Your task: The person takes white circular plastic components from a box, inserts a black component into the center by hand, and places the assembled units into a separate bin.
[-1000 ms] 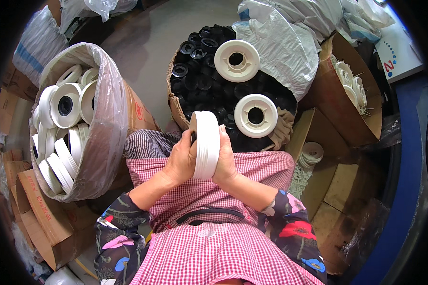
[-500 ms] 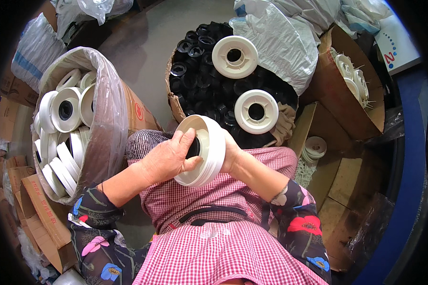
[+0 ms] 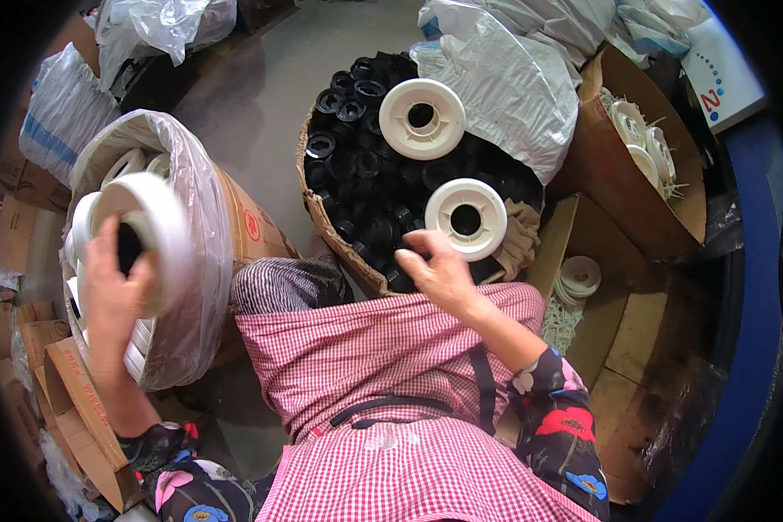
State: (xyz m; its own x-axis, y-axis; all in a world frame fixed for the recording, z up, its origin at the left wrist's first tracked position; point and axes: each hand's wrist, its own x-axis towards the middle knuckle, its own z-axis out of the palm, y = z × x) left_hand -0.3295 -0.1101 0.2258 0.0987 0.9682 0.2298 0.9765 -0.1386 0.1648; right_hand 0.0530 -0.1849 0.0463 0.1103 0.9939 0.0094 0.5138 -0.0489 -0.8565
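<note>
My left hand [image 3: 117, 283] grips a white round plastic cup-shaped part [image 3: 170, 235] with a dark centre, blurred by motion. It hangs over the lined carton on the left, among similar white parts [image 3: 83, 222]. My right hand [image 3: 441, 270] is over the near edge of the box of black plastic rings [image 3: 348, 170]. Its thumb and fingers are apart, with nothing visible between them. Just beyond it, a white flanged part [image 3: 466, 220] lies on the black rings. Another white flanged part [image 3: 422, 119] rests farther back on the same heap.
A clear plastic liner [image 3: 204, 183] lines the left carton. White sheeting [image 3: 513, 96] drapes over the rings' far right side. At right stand a carton of white parts [image 3: 626, 122] and an open carton [image 3: 639, 322] with stacked white rings [image 3: 580, 276]. Folded cardboard [image 3: 87, 409] lies lower left.
My left hand has carried the white part from above my lap to the left carton. My right hand has let go of it and moved forward to the black rings.
</note>
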